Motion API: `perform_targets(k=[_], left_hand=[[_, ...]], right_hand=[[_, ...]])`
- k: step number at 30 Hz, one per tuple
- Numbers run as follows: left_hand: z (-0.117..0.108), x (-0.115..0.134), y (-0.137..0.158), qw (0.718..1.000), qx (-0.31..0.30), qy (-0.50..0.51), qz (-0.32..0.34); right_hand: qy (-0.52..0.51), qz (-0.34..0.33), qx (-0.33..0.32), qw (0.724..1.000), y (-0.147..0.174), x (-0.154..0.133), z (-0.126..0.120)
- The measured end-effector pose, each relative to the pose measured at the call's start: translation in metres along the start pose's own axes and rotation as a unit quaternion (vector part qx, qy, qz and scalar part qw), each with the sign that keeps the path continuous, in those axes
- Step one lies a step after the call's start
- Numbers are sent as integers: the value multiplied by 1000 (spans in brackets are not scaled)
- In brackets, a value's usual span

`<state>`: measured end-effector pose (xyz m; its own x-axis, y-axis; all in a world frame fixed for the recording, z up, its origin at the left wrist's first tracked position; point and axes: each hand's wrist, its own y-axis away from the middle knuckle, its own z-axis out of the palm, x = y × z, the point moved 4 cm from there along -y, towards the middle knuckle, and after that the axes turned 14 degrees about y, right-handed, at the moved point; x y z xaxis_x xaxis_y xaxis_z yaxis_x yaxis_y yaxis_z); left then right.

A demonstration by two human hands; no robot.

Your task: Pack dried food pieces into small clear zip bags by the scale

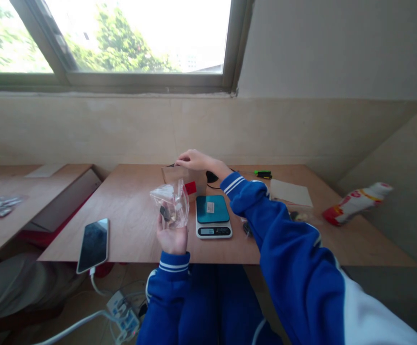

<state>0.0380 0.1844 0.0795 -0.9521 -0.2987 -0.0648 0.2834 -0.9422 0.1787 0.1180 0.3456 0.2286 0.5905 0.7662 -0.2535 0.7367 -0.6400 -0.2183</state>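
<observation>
Both hands are working, left hand clasping a clear plastic bag, right hand, grip unseen, apparently searching the twelve-o'clock tan cardboard box, next needing careful withdrawal.

left hand: holding clear bag | right hand: at box top | scale: on table

wooden table; brown box, scale, phone, bottle on it

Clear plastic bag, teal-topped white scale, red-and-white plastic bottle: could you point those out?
Clear plastic bag (174, 205): head view, crinkled front.
Teal-topped white scale (214, 217): head view, teal top plate.
Red-and-white plastic bottle (357, 202): head view, middle of its side.
</observation>
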Motion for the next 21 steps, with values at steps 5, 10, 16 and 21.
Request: perform_targets(k=[5,10,16,21], left_hand=[[13,0,5,999,-30,-4,-14],[20,-4,4,996,-64,-58,-2],[25,-19,7,966,-129,-218,50],[24,-21,1,885,-187,-419,84]], right_hand=[[-145,43,259,954,49,-20,-14],[-293,123,276,907,118,-52,34],[-416,199,265,847,139,-53,102],[-614,195,264,718,135,-48,140]])
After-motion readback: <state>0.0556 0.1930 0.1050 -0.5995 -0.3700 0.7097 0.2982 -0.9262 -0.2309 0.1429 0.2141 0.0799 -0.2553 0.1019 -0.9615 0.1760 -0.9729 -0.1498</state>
